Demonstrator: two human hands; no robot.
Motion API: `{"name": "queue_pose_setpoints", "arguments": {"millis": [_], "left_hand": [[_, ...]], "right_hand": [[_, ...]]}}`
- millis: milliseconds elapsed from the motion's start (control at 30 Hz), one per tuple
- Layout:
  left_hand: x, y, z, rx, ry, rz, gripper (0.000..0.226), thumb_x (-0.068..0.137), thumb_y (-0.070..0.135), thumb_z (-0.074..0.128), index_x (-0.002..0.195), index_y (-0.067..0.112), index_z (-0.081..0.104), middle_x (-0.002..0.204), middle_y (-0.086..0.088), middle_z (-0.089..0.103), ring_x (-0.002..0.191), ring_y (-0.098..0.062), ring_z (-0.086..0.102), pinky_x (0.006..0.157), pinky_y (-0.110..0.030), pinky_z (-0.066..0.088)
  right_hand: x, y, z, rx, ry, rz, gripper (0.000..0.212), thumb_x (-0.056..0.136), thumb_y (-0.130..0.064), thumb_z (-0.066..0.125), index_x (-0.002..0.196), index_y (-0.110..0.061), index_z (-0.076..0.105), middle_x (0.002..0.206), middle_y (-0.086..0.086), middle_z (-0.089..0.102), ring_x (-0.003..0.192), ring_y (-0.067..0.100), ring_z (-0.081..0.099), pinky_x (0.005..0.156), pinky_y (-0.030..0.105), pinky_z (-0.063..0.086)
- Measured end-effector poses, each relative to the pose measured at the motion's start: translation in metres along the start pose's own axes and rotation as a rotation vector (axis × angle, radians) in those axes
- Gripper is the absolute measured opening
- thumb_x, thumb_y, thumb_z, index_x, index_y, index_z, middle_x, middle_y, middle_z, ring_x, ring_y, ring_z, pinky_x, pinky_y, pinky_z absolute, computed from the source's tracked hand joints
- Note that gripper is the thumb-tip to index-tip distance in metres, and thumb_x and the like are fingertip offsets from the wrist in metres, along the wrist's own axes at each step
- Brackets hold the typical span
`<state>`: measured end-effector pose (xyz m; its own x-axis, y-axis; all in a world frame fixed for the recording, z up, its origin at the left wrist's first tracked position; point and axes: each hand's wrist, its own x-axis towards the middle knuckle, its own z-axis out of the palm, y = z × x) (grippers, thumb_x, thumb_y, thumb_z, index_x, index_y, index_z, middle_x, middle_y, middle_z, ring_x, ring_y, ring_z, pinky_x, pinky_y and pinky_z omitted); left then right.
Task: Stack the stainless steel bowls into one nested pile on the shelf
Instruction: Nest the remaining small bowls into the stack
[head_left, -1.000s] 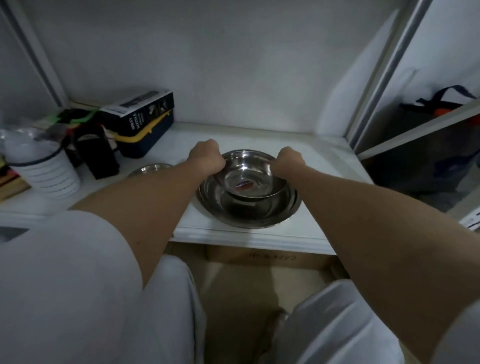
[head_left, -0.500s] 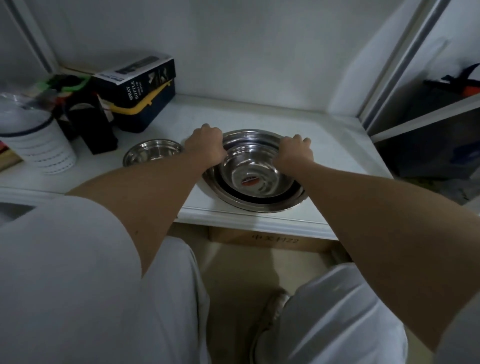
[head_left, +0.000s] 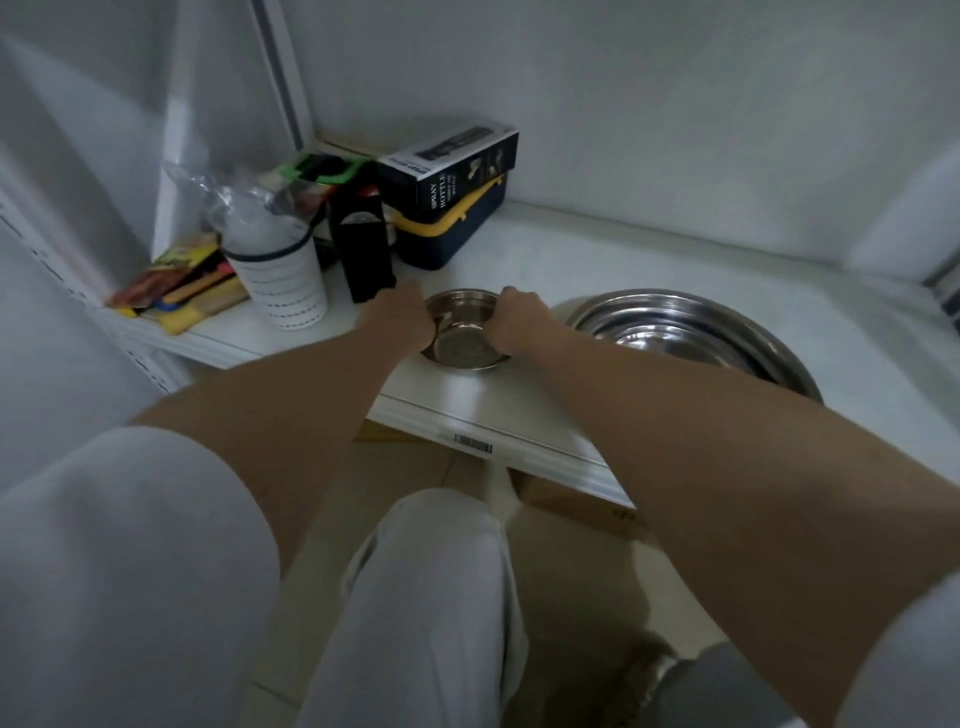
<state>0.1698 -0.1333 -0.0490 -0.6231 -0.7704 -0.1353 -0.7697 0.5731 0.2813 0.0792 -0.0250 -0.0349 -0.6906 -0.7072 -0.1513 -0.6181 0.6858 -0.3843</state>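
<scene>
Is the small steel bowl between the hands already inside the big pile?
Not yet. The small stainless steel bowl sits on the white shelf, beside the nested steel bowl pile, with the left hand and right hand at its rim.

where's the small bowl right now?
Head view: the small bowl sits near the shelf's front edge, gripped between the left hand and right hand, left of the nested bowls and right of the white cup.
</scene>
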Motion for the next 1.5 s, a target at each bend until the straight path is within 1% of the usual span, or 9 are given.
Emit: {"name": "queue_pose_setpoints", "arguments": {"millis": [167, 367, 467, 667, 900, 1000, 1200, 1333, 1500], "left_hand": [[0.003, 0.004, -0.001, 0.064, 0.113, 0.093, 0.028, 0.093, 0.009, 0.048, 0.118, 0.001, 0.057, 0.117, -0.019, 0.063, 0.110, -0.037, 0.060, 0.079, -0.038, 0.046], [-0.003, 0.038, -0.036, -0.025, 0.258, 0.141, 0.029, 0.092, 0.015, 0.049, 0.117, 0.005, 0.060, 0.114, -0.019, 0.064, 0.108, -0.038, 0.061, 0.087, -0.044, 0.052], [-0.015, 0.067, -0.044, -0.054, 0.284, 0.208, 0.030, 0.091, 0.013, 0.050, 0.118, 0.006, 0.061, 0.112, -0.017, 0.065, 0.105, -0.034, 0.063, 0.082, -0.041, 0.051], [-0.046, 0.132, -0.026, -0.121, 0.185, 0.337, 0.020, 0.089, 0.010, 0.050, 0.101, 0.000, 0.063, 0.103, -0.019, 0.066, 0.091, -0.033, 0.063, 0.068, -0.035, 0.046], [-0.076, 0.204, 0.021, -0.039, 0.015, 0.485, 0.006, 0.085, 0.002, 0.052, 0.083, 0.004, 0.057, 0.092, -0.017, 0.062, 0.074, -0.028, 0.053, 0.064, -0.030, 0.043], [-0.076, 0.203, 0.035, 0.024, 0.008, 0.522, 0.016, 0.085, 0.002, 0.052, 0.093, -0.001, 0.065, 0.092, -0.018, 0.065, 0.076, -0.030, 0.061, 0.062, -0.031, 0.046], [-0.066, 0.188, 0.047, 0.133, 0.002, 0.483, 0.026, 0.085, 0.008, 0.055, 0.107, -0.001, 0.068, 0.111, -0.020, 0.066, 0.100, -0.035, 0.065, 0.082, -0.037, 0.053], [-0.065, 0.187, 0.050, 0.226, 0.065, 0.466, 0.034, 0.087, 0.013, 0.058, 0.119, 0.004, 0.063, 0.123, -0.017, 0.055, 0.108, -0.033, 0.060, 0.082, -0.036, 0.050], [-0.064, 0.184, 0.047, 0.146, 0.051, 0.446, 0.044, 0.089, 0.019, 0.057, 0.131, 0.006, 0.050, 0.127, -0.017, 0.048, 0.114, -0.035, 0.055, 0.085, -0.040, 0.048]], "right_hand": [[0.010, -0.003, 0.005, 0.058, 0.015, 0.056, 0.041, 0.091, -0.018, 0.048, 0.128, -0.001, 0.049, 0.127, 0.020, 0.054, 0.114, 0.034, 0.056, 0.088, 0.035, 0.046], [0.001, 0.005, -0.045, 0.161, 0.177, 0.050, 0.032, 0.090, -0.016, 0.049, 0.120, -0.005, 0.054, 0.110, 0.014, 0.056, 0.093, 0.025, 0.056, 0.074, 0.031, 0.046], [-0.015, 0.023, -0.069, 0.127, 0.218, 0.079, 0.038, 0.090, -0.018, 0.049, 0.125, -0.004, 0.051, 0.119, 0.017, 0.055, 0.108, 0.032, 0.055, 0.082, 0.035, 0.046], [-0.060, 0.088, -0.105, 0.095, 0.274, 0.192, 0.038, 0.091, -0.017, 0.048, 0.126, -0.003, 0.050, 0.129, 0.019, 0.053, 0.118, 0.035, 0.053, 0.087, 0.034, 0.043], [-0.102, 0.177, -0.108, 0.054, 0.212, 0.363, 0.027, 0.087, -0.011, 0.052, 0.112, -0.002, 0.057, 0.115, 0.017, 0.061, 0.096, 0.031, 0.059, 0.072, 0.030, 0.043], [-0.104, 0.189, -0.094, 0.047, 0.172, 0.353, 0.032, 0.087, -0.011, 0.051, 0.118, -0.002, 0.056, 0.114, 0.016, 0.061, 0.097, 0.030, 0.060, 0.074, 0.029, 0.045], [-0.088, 0.187, -0.076, -0.013, 0.166, 0.294, 0.033, 0.088, -0.019, 0.054, 0.117, -0.005, 0.060, 0.121, 0.017, 0.061, 0.101, 0.030, 0.059, 0.076, 0.031, 0.045], [-0.086, 0.186, -0.070, -0.095, 0.118, 0.317, 0.043, 0.089, -0.022, 0.054, 0.129, -0.008, 0.052, 0.140, 0.021, 0.036, 0.125, 0.039, 0.044, 0.099, 0.044, 0.043], [-0.092, 0.187, -0.075, -0.074, 0.156, 0.306, 0.045, 0.087, -0.023, 0.053, 0.130, -0.013, 0.051, 0.134, 0.017, 0.039, 0.124, 0.037, 0.044, 0.097, 0.047, 0.046]]}}
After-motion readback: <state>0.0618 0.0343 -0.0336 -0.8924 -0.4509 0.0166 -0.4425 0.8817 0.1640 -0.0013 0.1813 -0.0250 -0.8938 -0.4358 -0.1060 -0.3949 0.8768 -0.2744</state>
